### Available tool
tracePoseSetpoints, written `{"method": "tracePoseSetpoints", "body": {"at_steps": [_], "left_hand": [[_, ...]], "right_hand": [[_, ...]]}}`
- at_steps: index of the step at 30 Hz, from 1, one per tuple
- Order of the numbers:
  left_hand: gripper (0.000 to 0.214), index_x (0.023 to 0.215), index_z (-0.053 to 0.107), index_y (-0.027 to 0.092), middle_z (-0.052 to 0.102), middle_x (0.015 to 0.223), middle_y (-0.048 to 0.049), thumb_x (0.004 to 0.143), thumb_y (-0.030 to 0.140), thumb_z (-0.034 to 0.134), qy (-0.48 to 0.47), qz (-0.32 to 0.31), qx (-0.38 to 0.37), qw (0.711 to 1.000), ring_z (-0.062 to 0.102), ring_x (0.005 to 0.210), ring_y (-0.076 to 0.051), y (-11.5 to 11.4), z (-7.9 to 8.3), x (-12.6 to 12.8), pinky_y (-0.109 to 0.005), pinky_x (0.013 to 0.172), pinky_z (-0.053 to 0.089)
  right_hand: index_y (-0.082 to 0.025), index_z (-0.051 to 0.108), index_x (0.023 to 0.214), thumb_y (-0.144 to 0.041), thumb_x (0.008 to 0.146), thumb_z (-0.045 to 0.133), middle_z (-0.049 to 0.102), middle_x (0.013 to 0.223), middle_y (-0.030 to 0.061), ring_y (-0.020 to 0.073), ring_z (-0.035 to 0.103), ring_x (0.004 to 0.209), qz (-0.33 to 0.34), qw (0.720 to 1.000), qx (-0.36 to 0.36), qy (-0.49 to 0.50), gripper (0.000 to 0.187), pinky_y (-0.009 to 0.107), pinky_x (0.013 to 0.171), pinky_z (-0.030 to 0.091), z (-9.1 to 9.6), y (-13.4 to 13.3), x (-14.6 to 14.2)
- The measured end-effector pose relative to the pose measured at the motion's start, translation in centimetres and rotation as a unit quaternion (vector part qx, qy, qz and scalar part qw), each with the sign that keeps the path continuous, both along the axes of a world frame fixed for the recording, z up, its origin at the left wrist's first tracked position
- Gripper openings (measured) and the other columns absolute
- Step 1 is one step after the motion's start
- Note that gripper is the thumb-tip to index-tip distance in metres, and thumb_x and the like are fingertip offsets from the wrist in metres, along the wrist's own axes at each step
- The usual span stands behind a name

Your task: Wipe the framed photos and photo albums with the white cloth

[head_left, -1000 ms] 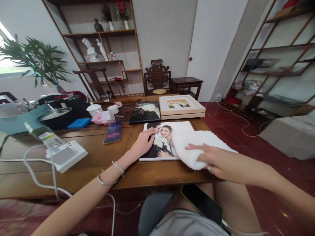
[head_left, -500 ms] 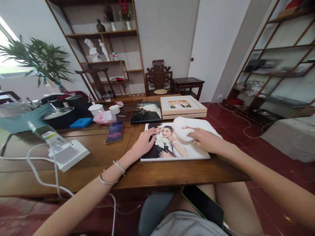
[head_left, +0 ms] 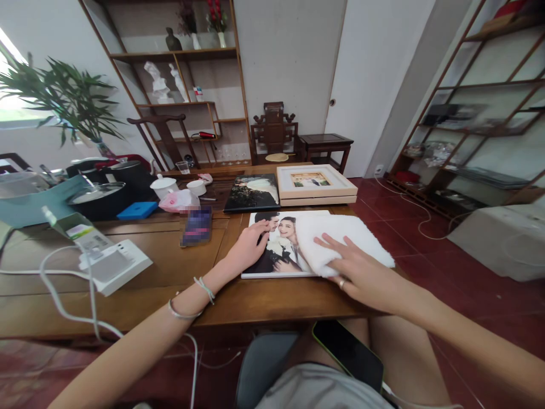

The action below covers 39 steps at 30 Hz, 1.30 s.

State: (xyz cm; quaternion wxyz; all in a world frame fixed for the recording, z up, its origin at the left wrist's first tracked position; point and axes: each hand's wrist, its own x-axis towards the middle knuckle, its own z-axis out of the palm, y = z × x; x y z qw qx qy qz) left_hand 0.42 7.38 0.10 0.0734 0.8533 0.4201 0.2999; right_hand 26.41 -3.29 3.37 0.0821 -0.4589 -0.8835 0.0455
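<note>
A wedding photo panel (head_left: 286, 250) with a white edge lies flat near the front of the wooden table. My left hand (head_left: 253, 241) rests on its left part, fingers stretched over the picture. Over the right half lies a fluffy white cloth (head_left: 361, 241), which hides that side of the print and hangs past the panel's right edge. My right hand (head_left: 349, 264) grips the cloth near its front edge, fingers spread on top and the thumb low by the panel's front border.
Behind the panel lie a dark photo panel (head_left: 251, 193) and a light wood frame (head_left: 317, 196). To the left are a phone (head_left: 196, 226), an opened white box (head_left: 121, 267), a white cable (head_left: 59, 301), a blue box (head_left: 137, 211) and pots (head_left: 100, 201). Another phone (head_left: 349, 355) lies on my lap.
My right hand has moved toward me with the cloth, from the panel's upper middle to its front edge. The bunched cloth now lies flatter. My left hand stays on the panel.
</note>
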Motion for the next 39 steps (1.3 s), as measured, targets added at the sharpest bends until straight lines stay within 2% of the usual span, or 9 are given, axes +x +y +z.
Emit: {"method": "tracePoseSetpoints", "body": {"at_steps": [3, 6, 12, 16, 21, 26, 31, 34, 39], "left_hand": [[0.027, 0.102, 0.067, 0.013, 0.065, 0.120, -0.0138, 0.087, 0.019, 0.046, -0.001, 0.001, 0.000, 1.000, 0.056, 0.120, -0.026, 0.1, -0.2, 0.0, -0.044, 0.104, 0.043], [0.027, 0.103, 0.067, 0.011, 0.065, 0.119, -0.0151, 0.088, 0.019, 0.046, 0.001, 0.000, 0.005, 1.000, 0.056, 0.119, -0.026, 0.2, -0.3, -0.1, -0.043, 0.104, 0.043], [0.027, 0.103, 0.067, 0.013, 0.065, 0.119, -0.0132, 0.088, 0.019, 0.045, 0.016, -0.006, 0.019, 1.000, 0.057, 0.118, -0.025, 0.2, -0.3, -0.2, -0.044, 0.102, 0.045], [0.027, 0.103, 0.067, 0.013, 0.065, 0.119, -0.0140, 0.088, 0.019, 0.046, 0.002, -0.004, 0.014, 1.000, 0.057, 0.118, -0.025, 0.2, -0.3, -0.2, -0.044, 0.102, 0.044], [0.026, 0.104, 0.067, 0.014, 0.065, 0.119, -0.0122, 0.088, 0.020, 0.047, -0.007, -0.010, 0.010, 1.000, 0.056, 0.119, -0.025, 0.3, -0.3, -0.3, -0.045, 0.102, 0.044], [0.027, 0.104, 0.067, 0.013, 0.066, 0.119, -0.0132, 0.088, 0.019, 0.046, -0.002, -0.005, 0.014, 1.000, 0.056, 0.119, -0.025, 0.4, -0.5, -0.3, -0.044, 0.102, 0.045], [0.026, 0.103, 0.067, 0.015, 0.067, 0.117, -0.0115, 0.087, 0.018, 0.047, -0.004, -0.015, 0.026, 1.000, 0.058, 0.117, -0.025, 0.5, -0.6, -0.3, -0.044, 0.100, 0.046], [0.027, 0.103, 0.067, 0.013, 0.066, 0.118, -0.0139, 0.087, 0.017, 0.046, 0.001, -0.018, 0.023, 1.000, 0.057, 0.118, -0.026, 0.4, -0.4, -0.2, -0.045, 0.100, 0.046], [0.027, 0.103, 0.067, 0.012, 0.065, 0.120, -0.0144, 0.087, 0.016, 0.045, 0.009, -0.014, 0.017, 1.000, 0.056, 0.119, -0.025, 0.2, 0.0, -0.1, -0.045, 0.101, 0.045]], "right_hand": [[-0.016, 0.069, 0.087, -0.032, 0.088, 0.053, 0.032, 0.149, 0.0138, 0.0327, 0.020, 0.139, 0.008, 1.000, 0.014, 0.001, 0.023, 0.058, 0.109, 0.021, 0.1, -1.2, -1.0], [-0.016, 0.069, 0.092, -0.038, 0.089, 0.053, 0.036, 0.147, 0.0153, 0.0328, 0.024, 0.138, 0.015, 0.999, 0.039, 0.003, 0.028, 0.058, 0.109, 0.023, -0.2, -0.9, -1.7], [-0.019, 0.069, 0.101, -0.023, 0.084, 0.057, 0.043, 0.142, 0.0141, 0.0314, 0.034, 0.134, 0.025, 0.995, 0.101, 0.003, 0.021, 0.055, 0.106, 0.030, -0.9, 3.2, -1.9], [-0.016, 0.069, 0.103, -0.039, 0.088, 0.053, 0.049, 0.137, 0.0176, 0.0314, 0.040, 0.130, 0.014, 0.991, 0.131, 0.006, 0.031, 0.053, 0.105, 0.032, -1.2, 6.2, -2.2], [-0.015, 0.068, 0.104, -0.048, 0.090, 0.046, 0.045, 0.140, 0.0190, 0.0326, 0.035, 0.133, -0.005, 0.991, 0.131, 0.003, 0.041, 0.058, 0.104, 0.028, -1.5, 7.9, -2.5], [-0.015, 0.069, 0.103, -0.040, 0.091, 0.049, 0.043, 0.142, 0.0171, 0.0334, 0.032, 0.134, 0.006, 0.992, 0.128, -0.008, 0.034, 0.060, 0.105, 0.026, -1.8, 6.3, -2.6], [-0.017, 0.070, 0.098, -0.039, 0.092, 0.048, 0.041, 0.144, 0.0148, 0.0333, 0.029, 0.136, 0.046, 0.992, 0.118, 0.003, 0.031, 0.060, 0.106, 0.023, -1.5, 2.4, -3.1], [-0.018, 0.069, 0.103, -0.038, 0.090, 0.052, 0.039, 0.145, 0.0139, 0.0332, 0.027, 0.137, 0.071, 0.992, 0.104, 0.010, 0.030, 0.060, 0.108, 0.021, -1.3, 0.4, -3.5], [-0.018, 0.067, 0.109, -0.027, 0.084, 0.058, 0.037, 0.147, 0.0136, 0.0305, 0.026, 0.137, 0.101, 0.992, 0.080, 0.003, 0.028, 0.057, 0.109, 0.019, -1.2, 0.3, -3.5]]}}
